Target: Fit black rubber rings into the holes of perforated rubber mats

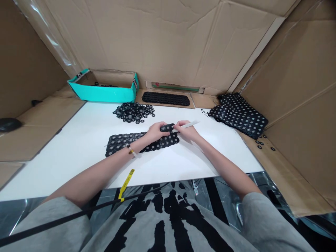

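Observation:
A black sheet of round cells with pale centres (119, 141) lies on the white tabletop, its right end in front of me. My left hand (157, 131) grips the far right part of this sheet, thumb on top, and a small section there looks raised or folded. My right hand (187, 132) is closed around a slim white pen-like tool (193, 124). The tool's lower end is close to the sheet's far right edge; whether it touches cannot be made out. Beyond my left hand lies a pile of loose small black rings (131, 112).
At the back left stands a turquoise-fronted cardboard box (102, 93) with black pieces inside. Another black sheet (166, 98) lies at the back. Stacked dotted black sheets (241, 115) rest at right, near several loose rings (259, 142). Cardboard walls (157, 42) enclose the table.

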{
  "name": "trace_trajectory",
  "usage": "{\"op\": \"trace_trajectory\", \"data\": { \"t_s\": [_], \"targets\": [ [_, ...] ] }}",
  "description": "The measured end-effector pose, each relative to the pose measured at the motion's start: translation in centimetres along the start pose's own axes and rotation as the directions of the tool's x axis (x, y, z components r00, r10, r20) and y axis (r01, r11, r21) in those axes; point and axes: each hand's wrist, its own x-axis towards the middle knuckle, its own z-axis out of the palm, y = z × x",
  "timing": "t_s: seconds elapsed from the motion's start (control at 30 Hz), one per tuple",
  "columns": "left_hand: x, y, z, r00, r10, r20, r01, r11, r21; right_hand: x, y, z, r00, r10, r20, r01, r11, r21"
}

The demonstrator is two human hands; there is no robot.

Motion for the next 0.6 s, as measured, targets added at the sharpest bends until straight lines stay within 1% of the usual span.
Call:
{"op": "trace_trajectory", "data": {
  "t_s": [0.1, 0.17, 0.23, 0.37, 0.53, 0.6],
  "targets": [
    [-0.06, 0.17, -0.22, 1.000, -0.009, -0.016, 0.010, 0.999, 0.043, 0.08, 0.28, 0.07, 1.000, -0.018, -0.022, 0.017, 0.999, -0.027],
    [-0.09, 0.30, -0.42, 1.000, -0.030, 0.009, 0.029, 0.996, 0.090, 0.15, 0.47, 0.13, 0.999, -0.013, -0.035, 0.013, 1.000, -0.005],
    [-0.08, 0.38, -0.61, 0.997, -0.056, 0.056, 0.051, 0.994, 0.093, 0.21, 0.53, 0.12, 0.999, -0.012, -0.032, 0.012, 1.000, 0.009],
    [-0.04, 0.38, -0.86, 0.987, -0.098, 0.130, 0.096, 0.995, 0.024, 0.12, 0.17, -0.10, 0.999, -0.041, -0.008, 0.041, 0.999, 0.005],
    [-0.16, 0.23, -0.76, 0.973, -0.168, 0.157, 0.185, 0.977, -0.105, -0.23, -0.14, -0.06, 0.999, -0.044, -0.005, 0.044, 0.999, -0.007],
    [-0.21, 0.19, -0.72, 0.969, -0.182, 0.169, 0.208, 0.967, -0.148, -0.48, -0.21, 0.31, 0.997, -0.077, -0.032, 0.076, 0.996, -0.037]
  ]
}}
